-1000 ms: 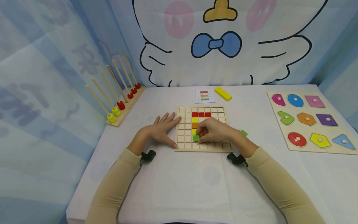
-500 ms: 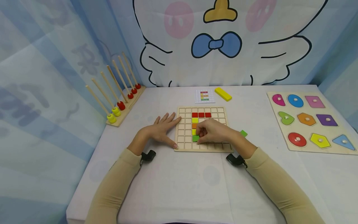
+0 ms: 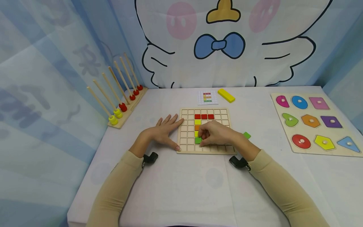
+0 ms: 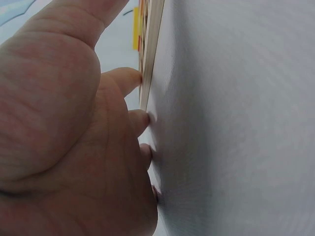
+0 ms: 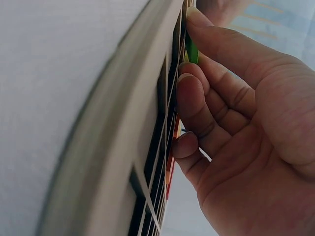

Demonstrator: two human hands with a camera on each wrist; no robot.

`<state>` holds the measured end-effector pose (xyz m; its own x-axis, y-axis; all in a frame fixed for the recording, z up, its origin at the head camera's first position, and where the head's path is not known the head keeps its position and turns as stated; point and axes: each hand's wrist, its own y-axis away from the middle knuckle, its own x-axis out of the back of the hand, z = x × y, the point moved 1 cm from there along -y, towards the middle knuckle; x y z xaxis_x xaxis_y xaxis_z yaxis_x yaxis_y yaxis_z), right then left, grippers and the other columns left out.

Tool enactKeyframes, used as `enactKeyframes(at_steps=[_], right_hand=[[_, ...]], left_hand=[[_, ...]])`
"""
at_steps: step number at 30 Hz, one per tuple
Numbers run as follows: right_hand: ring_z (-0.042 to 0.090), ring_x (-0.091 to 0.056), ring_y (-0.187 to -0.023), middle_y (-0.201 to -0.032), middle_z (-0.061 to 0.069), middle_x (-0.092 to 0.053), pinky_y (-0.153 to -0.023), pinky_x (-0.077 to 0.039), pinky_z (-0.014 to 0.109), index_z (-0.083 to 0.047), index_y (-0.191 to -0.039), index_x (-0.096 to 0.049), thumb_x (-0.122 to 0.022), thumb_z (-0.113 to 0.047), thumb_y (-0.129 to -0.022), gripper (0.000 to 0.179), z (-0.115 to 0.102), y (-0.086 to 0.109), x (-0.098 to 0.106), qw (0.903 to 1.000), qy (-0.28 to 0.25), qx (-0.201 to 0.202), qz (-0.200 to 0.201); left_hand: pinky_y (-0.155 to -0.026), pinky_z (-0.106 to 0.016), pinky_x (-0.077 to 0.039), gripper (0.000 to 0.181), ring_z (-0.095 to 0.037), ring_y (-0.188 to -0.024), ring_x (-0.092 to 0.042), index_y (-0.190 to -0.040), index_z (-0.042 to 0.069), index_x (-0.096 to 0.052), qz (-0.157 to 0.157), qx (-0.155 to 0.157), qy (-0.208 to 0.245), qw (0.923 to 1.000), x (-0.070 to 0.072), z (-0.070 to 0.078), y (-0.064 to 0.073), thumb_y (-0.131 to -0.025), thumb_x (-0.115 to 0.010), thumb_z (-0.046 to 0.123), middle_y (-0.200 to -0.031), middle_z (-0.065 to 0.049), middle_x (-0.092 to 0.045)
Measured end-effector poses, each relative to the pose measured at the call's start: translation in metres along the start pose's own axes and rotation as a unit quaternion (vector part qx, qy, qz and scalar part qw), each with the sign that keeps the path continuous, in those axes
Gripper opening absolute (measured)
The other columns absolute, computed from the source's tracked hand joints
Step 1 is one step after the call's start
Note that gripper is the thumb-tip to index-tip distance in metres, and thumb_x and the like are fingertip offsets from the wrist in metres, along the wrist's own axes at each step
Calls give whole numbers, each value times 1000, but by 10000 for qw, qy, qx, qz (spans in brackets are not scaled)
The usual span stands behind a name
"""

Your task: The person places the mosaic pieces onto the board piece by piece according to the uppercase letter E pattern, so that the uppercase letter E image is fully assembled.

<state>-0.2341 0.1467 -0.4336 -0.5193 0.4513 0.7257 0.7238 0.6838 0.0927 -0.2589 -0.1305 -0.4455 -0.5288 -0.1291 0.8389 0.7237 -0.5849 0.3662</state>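
A wooden grid board lies in the middle of the table. My right hand is over it, thumb and index finger pinching a green square tile at the foot of a column of coloured tiles. The right wrist view shows that green tile between thumb and fingers, tilted against the grid. Above it in the column come a yellow tile, an orange tile and another yellow one, topped by a row of red tiles. With fingers spread, my left hand touches the board's left edge with thumb and index finger.
Behind the board lie a pattern card and a yellow bar. Another green tile lies beyond my right wrist. A bead-and-peg stand is at the left, a shape puzzle board at the right.
The right hand and the green tile have shifted very slightly left. The left hand keeps its place at the board's edge.
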Motion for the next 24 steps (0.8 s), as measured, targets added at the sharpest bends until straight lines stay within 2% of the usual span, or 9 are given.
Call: enactKeyframes(at_steps=[13,21,24], right_hand=[[15,-62,-77,-80,-4,-67,-70,-53,26,-12,-96,-73,-90,-20,-82,24,-3,1,1,10000,7,2,73],[21,-60,-78,-84,0,-66,-70,-51,26,-5,-105,-74,-87,-16,-86,26,-6,10,21,9968,-443,283,607],[22,-60,-80,-86,2,-67,-70,-50,25,-4,-109,-74,-87,-15,-86,29,-3,15,32,9950,-531,240,814]], left_hand=[[-126,-61,13,131,-30,-161,21,-169,32,-1,23,11,-7,10000,0,0,0,-74,-83,70,-176,-3,15],[-127,-60,14,132,-29,-161,21,-169,32,-1,20,82,-45,10000,0,1,0,-73,-84,70,-176,-3,15],[-127,-60,14,133,-29,-161,21,-169,31,-2,37,105,-32,9999,0,2,0,-72,-85,70,-176,-3,14]])
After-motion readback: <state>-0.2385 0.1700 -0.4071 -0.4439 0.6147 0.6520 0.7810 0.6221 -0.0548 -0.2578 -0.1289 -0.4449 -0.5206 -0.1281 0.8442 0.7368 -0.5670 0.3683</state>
